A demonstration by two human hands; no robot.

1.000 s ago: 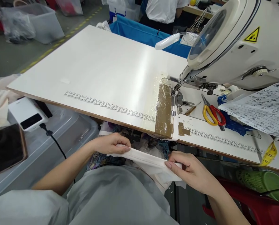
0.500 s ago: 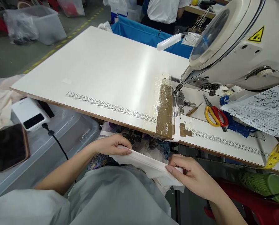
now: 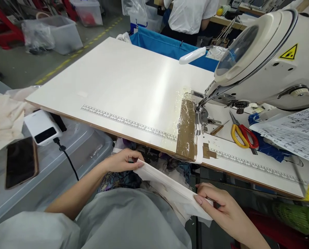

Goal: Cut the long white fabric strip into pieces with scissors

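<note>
Your left hand (image 3: 123, 161) sits low in your lap just under the front edge of the white sewing table (image 3: 118, 79), fingers curled and pinching the upper-left end of a folded white fabric strip (image 3: 167, 185). Your right hand (image 3: 218, 207) lies lower and further right, palm down, thumb and fingertips closed on the other end of the same strip. Both forearms come in from the bottom of the view, the right one cut off at the lower edge.

The strip's underside and how many layers it has are hard to make out; a loose, frayed white piece hangs below it beside your right hand. Patterned cloth (image 3: 118, 178) under your left wrist is mostly covered by your grey garment.

The strip runs as a long narrow band, its long axis slanting from upper left at your left fingers down to lower right at your right thumb, well apart from the sewing machine (image 3: 268, 62) and the yellow-and-red scissors (image 3: 241, 133) on the table
</note>
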